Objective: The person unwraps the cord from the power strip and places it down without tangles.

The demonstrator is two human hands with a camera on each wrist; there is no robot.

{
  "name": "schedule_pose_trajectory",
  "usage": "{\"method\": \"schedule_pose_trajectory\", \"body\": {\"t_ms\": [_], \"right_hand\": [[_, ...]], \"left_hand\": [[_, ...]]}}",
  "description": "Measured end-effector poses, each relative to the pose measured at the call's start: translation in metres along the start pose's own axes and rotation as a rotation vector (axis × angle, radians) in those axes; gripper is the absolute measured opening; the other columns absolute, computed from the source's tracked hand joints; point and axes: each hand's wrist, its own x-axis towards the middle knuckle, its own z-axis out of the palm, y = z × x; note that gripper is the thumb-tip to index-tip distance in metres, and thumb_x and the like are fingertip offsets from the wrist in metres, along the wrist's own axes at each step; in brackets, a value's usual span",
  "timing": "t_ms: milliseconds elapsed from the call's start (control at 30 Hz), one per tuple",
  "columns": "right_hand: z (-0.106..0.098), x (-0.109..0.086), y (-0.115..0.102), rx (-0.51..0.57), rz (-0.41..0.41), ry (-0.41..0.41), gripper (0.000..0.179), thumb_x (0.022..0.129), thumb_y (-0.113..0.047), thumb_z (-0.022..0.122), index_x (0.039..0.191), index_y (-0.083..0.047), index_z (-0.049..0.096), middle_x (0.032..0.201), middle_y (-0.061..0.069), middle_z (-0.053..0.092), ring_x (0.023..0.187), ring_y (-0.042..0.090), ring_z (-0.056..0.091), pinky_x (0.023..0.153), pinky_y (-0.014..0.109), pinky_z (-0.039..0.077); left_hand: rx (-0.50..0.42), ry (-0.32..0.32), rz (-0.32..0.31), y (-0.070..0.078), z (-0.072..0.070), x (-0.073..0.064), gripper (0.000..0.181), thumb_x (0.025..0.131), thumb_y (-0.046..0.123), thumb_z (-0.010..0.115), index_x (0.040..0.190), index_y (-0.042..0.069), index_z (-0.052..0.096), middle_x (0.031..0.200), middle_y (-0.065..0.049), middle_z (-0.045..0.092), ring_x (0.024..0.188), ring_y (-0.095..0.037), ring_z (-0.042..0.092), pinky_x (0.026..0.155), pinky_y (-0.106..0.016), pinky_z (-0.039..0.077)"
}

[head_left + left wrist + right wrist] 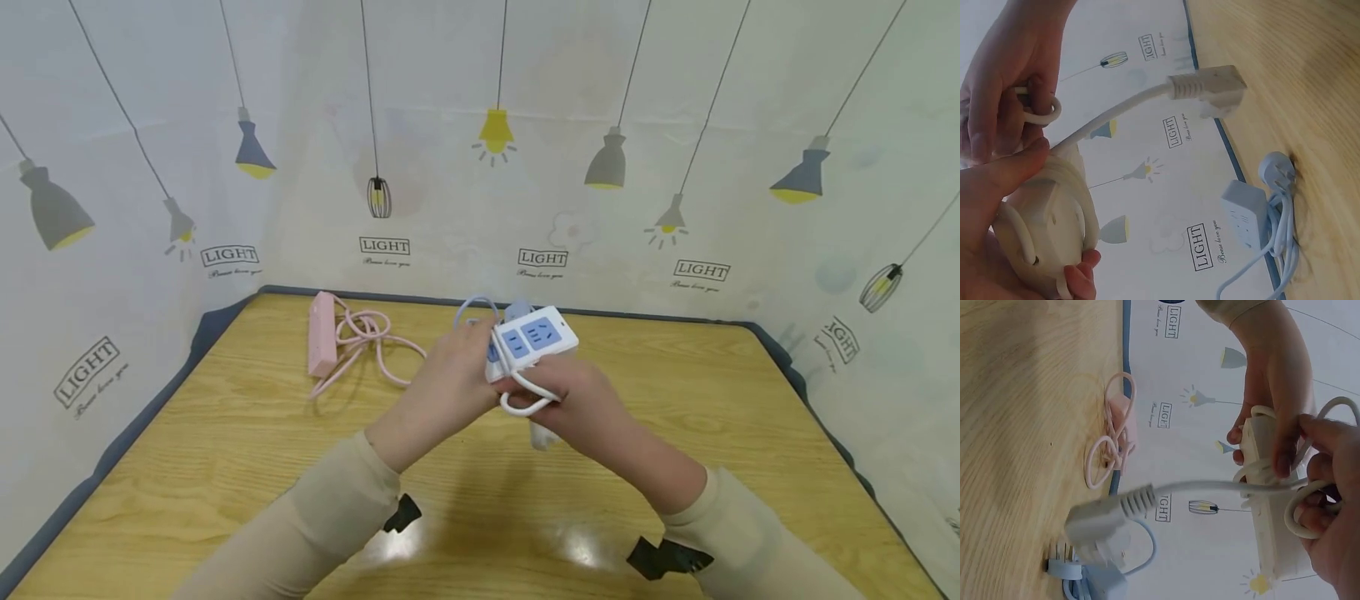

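Observation:
A white power strip (551, 332) with blue socket faces is held above the table in my left hand (459, 365), whose thumb presses on the cord at its side. White cord (1072, 181) is wound round the strip's body in the left wrist view. My right hand (588, 402) grips a loop of the same cord (1302, 509), fingers curled through it, close beside the left thumb. From between the hands a length of cord runs out to the white plug (1100, 519), which hangs free over the table.
On the wooden table (225, 442), a pink power strip (322, 333) stands at the far left with its pink cord (367, 329) loosely looped. A light blue power strip (1244, 209) with its bundled cord and plug (1277, 170) lies behind my hands. A printed cloth backdrop surrounds the table.

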Motion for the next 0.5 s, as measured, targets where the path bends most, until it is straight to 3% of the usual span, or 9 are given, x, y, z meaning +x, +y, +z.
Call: {"method": "schedule_pose_trajectory", "body": {"t_ms": [133,267,333,500], "right_hand": [[-0.005,-0.003,0.003,-0.026,0.029,0.018,0.021,0.077,-0.002,0.077,0.077,-0.015,0.061,0.068,-0.007,0.051,0.063,0.009,0.046,0.055,0.024,0.041],[-0.01,-0.008,0.007,-0.084,0.092,-0.039,0.022,0.081,-0.011,0.077,0.074,-0.018,0.057,0.065,-0.011,0.045,0.06,0.003,0.04,0.05,0.023,0.037],[-0.012,-0.01,0.009,-0.112,0.112,-0.095,0.02,0.084,-0.015,0.076,0.075,-0.018,0.058,0.065,-0.013,0.045,0.058,0.002,0.04,0.049,0.022,0.037],[-0.015,-0.012,0.017,-0.209,0.11,-0.235,0.02,0.087,-0.018,0.073,0.076,-0.017,0.057,0.064,-0.012,0.042,0.057,0.003,0.037,0.049,0.021,0.033]], "left_hand": [[-0.204,-0.066,-0.076,-0.003,-0.005,0.001,0.068,0.076,0.031,0.084,0.13,0.005,0.052,0.109,-0.004,0.063,0.094,-0.017,0.06,0.08,-0.034,0.051],[-0.389,-0.107,-0.171,-0.004,-0.015,-0.001,0.073,0.076,0.032,0.085,0.133,0.007,0.047,0.11,-0.002,0.062,0.093,-0.015,0.061,0.079,-0.032,0.052],[-0.438,-0.117,-0.191,-0.003,-0.019,-0.001,0.072,0.078,0.032,0.084,0.133,0.008,0.046,0.11,-0.002,0.062,0.093,-0.015,0.062,0.077,-0.032,0.053],[-0.486,-0.117,-0.174,-0.003,-0.025,-0.005,0.068,0.079,0.031,0.083,0.134,0.012,0.047,0.114,-0.002,0.061,0.097,-0.018,0.062,0.077,-0.033,0.054]]}}
